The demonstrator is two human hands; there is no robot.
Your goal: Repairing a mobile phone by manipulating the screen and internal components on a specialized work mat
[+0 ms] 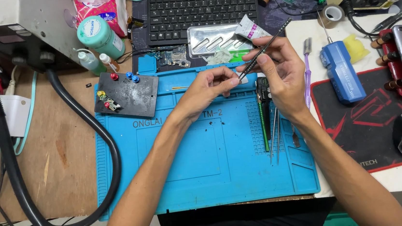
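Two bare arms reach up over a blue mat [206, 175] on the worktop [64, 154]. Right hand [280, 77] has its grip pinched together on thin black tweezers [265, 48]. Their long line slants: the back end points up and to the right, toward the keyboard [201, 6], and the tips point down and to the left. Those tips meet the fingers of the left hand [208, 85], which are pinched together on something too small to make out.

Just below the keyboard sits a shiny silver tray [211, 39] with long hollows in it; I cannot tell what is in them. More thin tools [274, 135] lie on the mat near the right wrist. A blue tool [341, 69] lies well off to the right.
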